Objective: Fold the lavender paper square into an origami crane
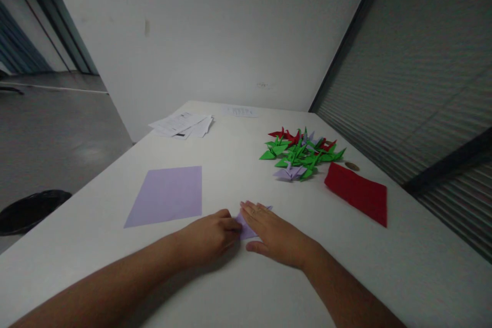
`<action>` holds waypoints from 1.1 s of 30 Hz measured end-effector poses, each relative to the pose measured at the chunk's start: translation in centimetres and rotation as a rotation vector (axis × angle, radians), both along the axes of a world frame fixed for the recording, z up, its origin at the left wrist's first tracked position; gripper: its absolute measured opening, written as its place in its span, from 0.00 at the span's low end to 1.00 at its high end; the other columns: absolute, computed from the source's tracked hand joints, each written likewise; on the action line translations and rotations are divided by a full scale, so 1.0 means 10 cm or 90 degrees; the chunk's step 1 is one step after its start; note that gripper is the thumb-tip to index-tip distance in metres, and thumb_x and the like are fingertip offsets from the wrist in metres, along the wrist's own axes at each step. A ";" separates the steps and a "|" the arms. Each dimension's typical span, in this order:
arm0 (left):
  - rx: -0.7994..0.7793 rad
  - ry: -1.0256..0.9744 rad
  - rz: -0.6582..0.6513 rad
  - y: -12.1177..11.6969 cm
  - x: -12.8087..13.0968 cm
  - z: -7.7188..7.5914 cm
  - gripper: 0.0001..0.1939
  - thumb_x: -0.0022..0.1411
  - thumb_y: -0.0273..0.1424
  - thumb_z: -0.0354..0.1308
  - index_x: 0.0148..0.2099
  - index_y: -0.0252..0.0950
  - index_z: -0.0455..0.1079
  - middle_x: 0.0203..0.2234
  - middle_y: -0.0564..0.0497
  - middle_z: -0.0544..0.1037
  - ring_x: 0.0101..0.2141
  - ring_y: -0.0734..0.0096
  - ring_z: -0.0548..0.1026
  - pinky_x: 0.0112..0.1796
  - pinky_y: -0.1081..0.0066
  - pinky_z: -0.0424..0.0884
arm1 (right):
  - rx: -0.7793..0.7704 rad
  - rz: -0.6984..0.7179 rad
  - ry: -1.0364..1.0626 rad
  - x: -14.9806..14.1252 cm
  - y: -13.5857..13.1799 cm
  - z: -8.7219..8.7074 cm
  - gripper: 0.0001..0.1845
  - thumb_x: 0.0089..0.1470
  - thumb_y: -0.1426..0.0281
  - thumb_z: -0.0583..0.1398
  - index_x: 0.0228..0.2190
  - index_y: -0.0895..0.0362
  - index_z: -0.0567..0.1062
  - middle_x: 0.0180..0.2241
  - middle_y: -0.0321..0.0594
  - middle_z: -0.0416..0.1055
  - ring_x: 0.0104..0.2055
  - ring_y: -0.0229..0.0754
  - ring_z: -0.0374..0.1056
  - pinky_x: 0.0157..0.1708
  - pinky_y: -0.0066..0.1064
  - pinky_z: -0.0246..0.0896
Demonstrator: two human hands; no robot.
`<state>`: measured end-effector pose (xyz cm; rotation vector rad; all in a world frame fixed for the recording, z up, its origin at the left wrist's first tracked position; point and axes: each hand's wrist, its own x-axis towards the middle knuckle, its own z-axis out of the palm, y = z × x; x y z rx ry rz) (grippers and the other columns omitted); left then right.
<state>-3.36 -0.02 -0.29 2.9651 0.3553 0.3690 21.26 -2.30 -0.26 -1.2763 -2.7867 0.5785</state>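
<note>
A small folded piece of purple origami paper (pixel 249 232) lies on the white table between my two hands. My left hand (pixel 221 233) is closed, its fingers pinching the left edge of that paper. Laid flat across the top of it, my right hand (pixel 271 230) has its fingers stretched out together and its thumb apart. Much of the folded paper is hidden under the right hand, so its full shape does not show. To the left of my left hand lies a flat purple sheet (pixel 169 193), unfolded.
A heap of green, red and purple paper cranes (pixel 302 154) sits at the back right. Near it lie red paper (pixel 357 192) and a small round brownish disc (pixel 351 166). Printed sheets (pixel 182 124) rest at the back left. A black-lined bin (pixel 31 210) stands left of the table (pixel 226 164).
</note>
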 end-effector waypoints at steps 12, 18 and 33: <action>-0.053 0.000 0.055 -0.04 0.02 0.06 0.09 0.69 0.27 0.55 0.49 0.33 0.74 0.39 0.42 0.78 0.40 0.60 0.72 0.45 0.63 0.67 | -0.024 -0.068 -0.037 0.40 0.03 0.10 0.43 0.63 0.59 0.62 0.71 0.57 0.52 0.73 0.51 0.44 0.75 0.53 0.41 0.73 0.49 0.37; -0.056 0.018 0.105 -0.09 0.10 -0.01 0.22 0.67 0.38 0.59 0.59 0.34 0.69 0.51 0.38 0.74 0.47 0.53 0.71 0.49 0.58 0.69 | -0.032 -0.078 -0.033 0.39 0.02 0.11 0.44 0.63 0.57 0.62 0.71 0.56 0.51 0.73 0.50 0.43 0.75 0.54 0.41 0.73 0.50 0.37; -0.060 0.014 0.085 -0.18 0.10 -0.13 0.35 0.71 0.41 0.51 0.73 0.32 0.49 0.68 0.32 0.61 0.68 0.45 0.58 0.64 0.46 0.58 | -0.041 -0.115 -0.095 0.46 -0.01 0.12 0.45 0.61 0.58 0.61 0.71 0.60 0.52 0.73 0.53 0.42 0.75 0.55 0.40 0.72 0.52 0.38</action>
